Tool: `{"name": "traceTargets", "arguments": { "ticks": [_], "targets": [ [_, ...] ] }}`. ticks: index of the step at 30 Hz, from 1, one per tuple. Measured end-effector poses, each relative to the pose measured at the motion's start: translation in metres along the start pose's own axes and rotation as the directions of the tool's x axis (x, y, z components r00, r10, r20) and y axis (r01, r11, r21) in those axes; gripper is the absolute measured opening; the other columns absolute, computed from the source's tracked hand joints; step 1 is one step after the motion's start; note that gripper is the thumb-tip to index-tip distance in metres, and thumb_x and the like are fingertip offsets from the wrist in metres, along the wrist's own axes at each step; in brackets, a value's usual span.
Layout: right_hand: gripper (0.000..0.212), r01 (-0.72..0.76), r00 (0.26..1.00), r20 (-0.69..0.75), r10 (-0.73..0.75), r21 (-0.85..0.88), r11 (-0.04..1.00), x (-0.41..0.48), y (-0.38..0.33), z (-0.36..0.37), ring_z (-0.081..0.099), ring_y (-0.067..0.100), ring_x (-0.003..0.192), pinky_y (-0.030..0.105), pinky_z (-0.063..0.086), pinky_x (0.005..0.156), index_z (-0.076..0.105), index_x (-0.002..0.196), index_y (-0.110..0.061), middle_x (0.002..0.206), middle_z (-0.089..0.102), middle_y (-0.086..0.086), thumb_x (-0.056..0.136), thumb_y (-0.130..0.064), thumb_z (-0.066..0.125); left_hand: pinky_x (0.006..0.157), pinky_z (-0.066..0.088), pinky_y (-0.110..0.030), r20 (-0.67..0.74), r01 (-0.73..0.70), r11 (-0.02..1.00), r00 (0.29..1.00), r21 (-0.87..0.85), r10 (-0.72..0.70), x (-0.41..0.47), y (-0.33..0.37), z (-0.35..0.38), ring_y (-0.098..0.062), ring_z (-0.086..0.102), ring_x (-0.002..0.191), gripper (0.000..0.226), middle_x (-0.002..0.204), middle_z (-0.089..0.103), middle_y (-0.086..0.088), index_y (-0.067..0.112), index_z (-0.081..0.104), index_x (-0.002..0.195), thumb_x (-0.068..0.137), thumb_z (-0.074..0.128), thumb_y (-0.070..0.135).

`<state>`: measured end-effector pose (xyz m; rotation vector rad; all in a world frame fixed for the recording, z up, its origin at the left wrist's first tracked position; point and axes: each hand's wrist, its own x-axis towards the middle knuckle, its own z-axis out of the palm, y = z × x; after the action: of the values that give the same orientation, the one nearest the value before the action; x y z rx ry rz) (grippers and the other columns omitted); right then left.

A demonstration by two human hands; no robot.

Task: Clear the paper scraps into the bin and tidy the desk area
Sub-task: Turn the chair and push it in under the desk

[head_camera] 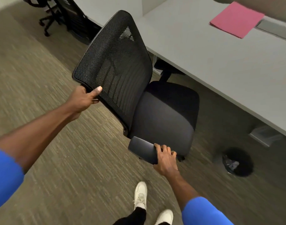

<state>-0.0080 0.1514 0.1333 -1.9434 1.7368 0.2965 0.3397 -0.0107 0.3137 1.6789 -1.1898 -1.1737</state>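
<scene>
My left hand (83, 99) is clamped on the top edge of the black mesh-back office chair (163, 114); my right hand (165, 159) is wrapped round its near armrest pad (143, 150). Chair sits just beside the grey desk (220, 65), seat facing it. Probably rolls on casters, base hidden. Mesh flexes, so push from the frame. Black round bin (237, 161) under the desk edge, seemingly holding scraps. Pink folder (236, 19) on the desktop.

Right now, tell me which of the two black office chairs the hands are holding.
The near black mesh-backed chair by the grey desk: left hand grips its backrest, right hand its armrest. The other chair stands untouched, far off.
</scene>
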Motion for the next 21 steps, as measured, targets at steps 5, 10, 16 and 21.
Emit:
{"name": "traceTargets", "arguments": {
  "ticks": [5, 10, 16, 21],
  "targets": [
    [0.084, -0.018, 1.000, 0.002, 0.018, -0.046, 0.999, -0.003, 0.004, -0.003, 0.049, 0.030, 0.132, 0.051, 0.042, 0.107, 0.031, 0.154, -0.024, 0.141, 0.051, 0.006, 0.083, -0.028, 0.074, 0.078, 0.067, -0.027, -0.011, 0.051, 0.996, 0.999, -0.069, -0.051, -0.004, -0.008, 0.012, -0.013, 0.080, 0.104, 0.012, 0.110, 0.083, 0.006, 0.012, 0.077, 0.108, 0.102, 0.068, 0.020],
    [0.083, -0.006, 1.000, 0.002, 0.006, -0.058, 0.998, -0.010, 0.021, -0.008, 0.050, 0.030, 0.131, 0.052, 0.042, 0.107, 0.034, 0.151, -0.024, 0.139, 0.053, 0.006, 0.079, -0.024, 0.076, 0.089, 0.066, -0.036, 0.028, 0.071, 0.996, 0.997, -0.051, -0.070, -0.020, -0.012, 0.010, -0.020, 0.079, 0.111, 0.017, 0.118, 0.081, -0.003, 0.006, 0.076, 0.112, 0.100, 0.072, 0.017],
    [0.079, 0.057, 0.998, 0.019, -0.055, -0.114, 0.992, -0.019, 0.053, -0.018, 0.051, 0.030, 0.130, 0.051, 0.044, 0.106, 0.035, 0.148, -0.025, 0.137, 0.053, 0.004, 0.080, -0.025, 0.074, 0.088, 0.066, -0.034, -0.002, 0.061, 0.998, 0.998, -0.036, -0.061, -0.060, -0.010, 0.033, -0.020, 0.079, 0.109, 0.024, 0.117, 0.081, -0.004, 0.002, 0.073, 0.118, 0.099, 0.073, 0.015],
    [0.076, 0.112, 0.993, 0.040, -0.107, -0.164, 0.980, -0.027, 0.080, -0.028, 0.052, 0.029, 0.131, 0.048, 0.046, 0.106, 0.035, 0.148, -0.025, 0.139, 0.052, 0.003, 0.083, -0.032, 0.073, 0.088, 0.066, -0.031, -0.050, 0.043, 0.996, 0.998, -0.075, -0.047, -0.101, -0.004, 0.062, -0.007, 0.078, 0.093, 0.008, 0.094, 0.081, 0.013, 0.018, 0.074, 0.100, 0.100, 0.070, 0.011]
  ]
}}
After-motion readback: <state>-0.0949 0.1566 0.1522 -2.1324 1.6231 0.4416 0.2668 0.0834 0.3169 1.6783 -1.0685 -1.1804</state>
